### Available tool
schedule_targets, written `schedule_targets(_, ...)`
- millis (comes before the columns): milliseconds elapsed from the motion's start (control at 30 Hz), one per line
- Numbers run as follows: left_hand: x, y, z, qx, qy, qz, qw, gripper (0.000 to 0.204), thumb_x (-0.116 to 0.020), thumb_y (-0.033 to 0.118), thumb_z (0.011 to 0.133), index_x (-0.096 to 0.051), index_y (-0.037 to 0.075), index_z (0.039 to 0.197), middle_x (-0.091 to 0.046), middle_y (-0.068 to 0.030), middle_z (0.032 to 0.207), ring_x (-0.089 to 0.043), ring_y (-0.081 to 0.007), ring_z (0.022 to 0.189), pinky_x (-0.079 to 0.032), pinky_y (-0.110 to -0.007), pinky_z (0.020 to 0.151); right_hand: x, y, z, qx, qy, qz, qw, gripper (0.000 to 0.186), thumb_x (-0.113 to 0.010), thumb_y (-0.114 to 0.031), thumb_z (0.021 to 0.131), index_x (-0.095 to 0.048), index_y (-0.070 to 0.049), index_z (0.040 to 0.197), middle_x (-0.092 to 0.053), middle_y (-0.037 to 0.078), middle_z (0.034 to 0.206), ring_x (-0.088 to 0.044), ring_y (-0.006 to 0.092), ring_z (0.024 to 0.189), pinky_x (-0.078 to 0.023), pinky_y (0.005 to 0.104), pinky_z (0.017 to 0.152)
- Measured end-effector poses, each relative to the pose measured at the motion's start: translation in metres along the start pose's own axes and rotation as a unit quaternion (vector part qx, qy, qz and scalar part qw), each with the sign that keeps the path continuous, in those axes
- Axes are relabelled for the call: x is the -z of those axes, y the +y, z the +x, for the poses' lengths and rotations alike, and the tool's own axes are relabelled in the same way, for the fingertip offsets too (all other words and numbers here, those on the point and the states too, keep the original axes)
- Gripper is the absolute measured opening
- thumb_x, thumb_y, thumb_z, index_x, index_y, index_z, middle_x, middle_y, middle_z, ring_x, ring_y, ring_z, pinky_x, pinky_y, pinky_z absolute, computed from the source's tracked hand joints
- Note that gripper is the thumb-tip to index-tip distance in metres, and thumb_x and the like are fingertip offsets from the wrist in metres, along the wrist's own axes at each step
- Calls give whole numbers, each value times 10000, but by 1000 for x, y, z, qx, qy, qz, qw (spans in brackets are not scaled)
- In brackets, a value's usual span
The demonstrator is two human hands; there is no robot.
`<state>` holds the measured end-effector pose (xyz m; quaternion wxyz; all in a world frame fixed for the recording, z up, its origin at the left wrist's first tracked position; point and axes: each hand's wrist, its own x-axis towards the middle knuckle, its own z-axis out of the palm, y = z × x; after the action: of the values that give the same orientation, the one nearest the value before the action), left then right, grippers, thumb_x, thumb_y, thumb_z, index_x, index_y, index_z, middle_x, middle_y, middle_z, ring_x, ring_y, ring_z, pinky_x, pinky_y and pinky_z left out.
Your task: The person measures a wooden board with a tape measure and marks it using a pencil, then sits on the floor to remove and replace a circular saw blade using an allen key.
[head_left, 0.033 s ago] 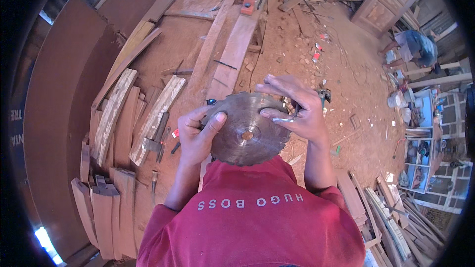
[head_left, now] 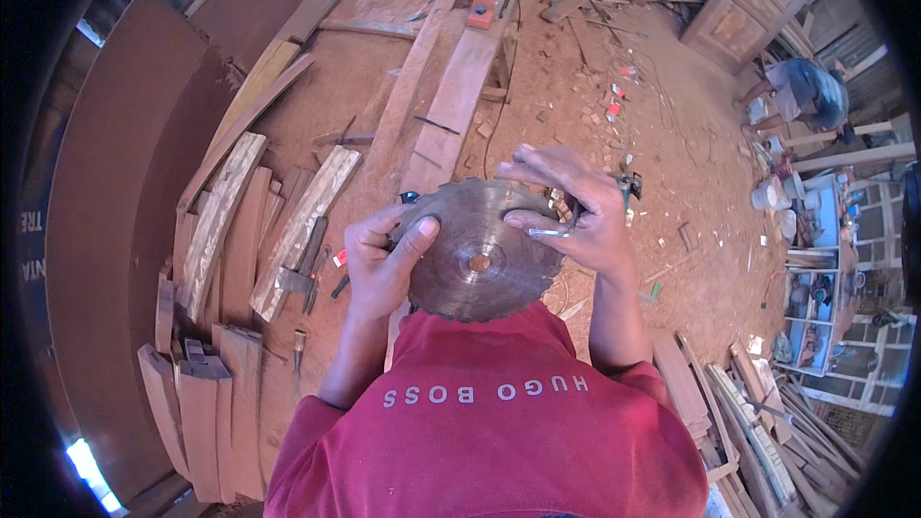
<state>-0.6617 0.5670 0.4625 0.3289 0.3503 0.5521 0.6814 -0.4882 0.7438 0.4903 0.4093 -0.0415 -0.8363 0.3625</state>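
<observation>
A round, toothed circular saw blade (head_left: 459,280) of dull grey metal is held up in front of my red shirt. It has a small hole at its centre. My left hand (head_left: 384,254) is closed on its left edge, thumb on the face and fingers behind. At the upper right edge my right hand (head_left: 576,201) is closed too, its thumb lying on the blade's face and its other fingers bent over the rim. A short, thin silvery metal piece (head_left: 549,233) shows by the right thumb; how it is held is partly hidden.
A long plank (head_left: 451,125) runs away ahead, bearing an orange power tool (head_left: 487,2). Boards (head_left: 225,221) and a hatchet (head_left: 295,280) lie left. Timber (head_left: 758,422) is piled at lower right. Another person (head_left: 811,91) bends over at far right, beside a shelf unit (head_left: 815,269).
</observation>
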Motion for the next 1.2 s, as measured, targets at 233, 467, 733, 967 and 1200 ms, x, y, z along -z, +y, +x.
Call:
schedule_targets(233,-7,3,10,-11,5,-11,1000,226,-721,146,905,-722,-47,1022,-701,-20,865,-608,-67,762,-470,-213,669,3,7,-3,-9,49,-2,999,628,-873,-106,658,-642,-4,1233,-751,78,1043,-683,256,970,-503,390,876)
schedule_targets(467,-10,0,13,-7,-5,6,1000,214,-718,146,907,-724,-42,1008,-678,1,819,-587,-55,732,-450,-201,643,7,13,-12,-6,83,-1,997,611,-877,-87,646,-649,9,1205,-754,94,995,-680,260,952,-500,386,867)
schedule_targets(733,-9,7,19,5,-71,22,997,174,-725,109,894,-725,-45,976,-690,-15,816,-605,-63,734,-471,-218,635,17,8,-4,12,15,10,1000,607,-875,-73,662,-641,9,1217,-741,124,1045,-678,258,950,-500,382,857)
schedule_targets(967,-10,19,32,39,-130,34,990,196,-738,126,883,-732,-46,978,-718,-51,843,-631,-75,766,-498,-235,660,14,11,-7,-4,7,37,999,556,-883,-122,662,-680,-16,1169,-751,92,1028,-692,265,952,-521,396,877)
schedule_targets(1200,-13,29,33,37,-143,39,988,225,-740,141,880,-730,-53,994,-731,-69,858,-648,-88,777,-513,-248,676,13,11,-19,22,61,15,998,612,-894,-57,635,-651,1,1194,-751,129,951,-680,248,895,-514,356,789)
